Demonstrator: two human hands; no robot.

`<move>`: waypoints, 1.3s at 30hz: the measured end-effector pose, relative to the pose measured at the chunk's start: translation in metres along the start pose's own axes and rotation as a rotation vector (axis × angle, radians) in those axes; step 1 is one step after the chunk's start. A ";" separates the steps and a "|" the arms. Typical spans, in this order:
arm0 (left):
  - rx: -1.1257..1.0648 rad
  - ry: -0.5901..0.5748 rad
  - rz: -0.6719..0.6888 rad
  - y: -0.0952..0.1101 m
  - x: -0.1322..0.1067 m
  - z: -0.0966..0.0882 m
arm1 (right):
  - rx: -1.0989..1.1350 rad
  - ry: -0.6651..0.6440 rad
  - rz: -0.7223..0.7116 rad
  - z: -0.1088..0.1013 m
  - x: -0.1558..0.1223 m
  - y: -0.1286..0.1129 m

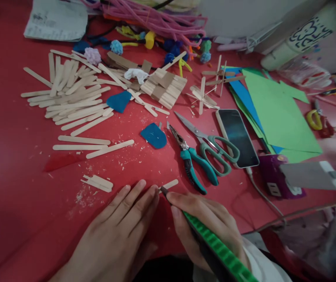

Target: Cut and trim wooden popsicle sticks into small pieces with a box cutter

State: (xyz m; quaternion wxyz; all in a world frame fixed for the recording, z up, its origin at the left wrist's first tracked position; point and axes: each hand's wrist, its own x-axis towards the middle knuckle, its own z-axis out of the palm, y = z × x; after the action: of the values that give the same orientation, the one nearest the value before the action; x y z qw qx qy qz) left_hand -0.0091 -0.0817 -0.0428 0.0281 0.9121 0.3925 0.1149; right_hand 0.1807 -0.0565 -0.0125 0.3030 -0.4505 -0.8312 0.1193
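Note:
My right hand (206, 223) is closed around a green and black utility knife (215, 243). Its blade end meets a wooden craft stick (169, 184) on the red table. My left hand (121, 223) lies flat with fingers stretched out, pressing down beside the blade; the rest of that stick is hidden under its fingers. Just beyond the left fingertips are a few short cut stick pieces (97, 183) with pale shavings around them. Teal-handled pliers (196, 164) and green-handled scissors (212, 145) rest to the right of the blade.
A pile of craft sticks (71, 94) covers the back left. Blue felt pieces (153, 135) lie mid-table. A phone (238, 137) with a cable sits near green paper sheets (279, 109). Pink pipe cleaners (156, 19) fill the back; a purple box (273, 176) is by the right edge.

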 end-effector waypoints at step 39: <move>-0.067 0.061 -0.086 0.006 0.002 0.004 | 0.020 0.043 0.164 0.005 -0.008 -0.005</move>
State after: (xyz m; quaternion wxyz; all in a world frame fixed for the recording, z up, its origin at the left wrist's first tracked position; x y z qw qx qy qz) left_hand -0.0026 -0.0837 -0.0453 0.0516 0.8890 0.4280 0.1544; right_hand 0.1777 -0.0653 -0.0172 0.3143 -0.5166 -0.7836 0.1422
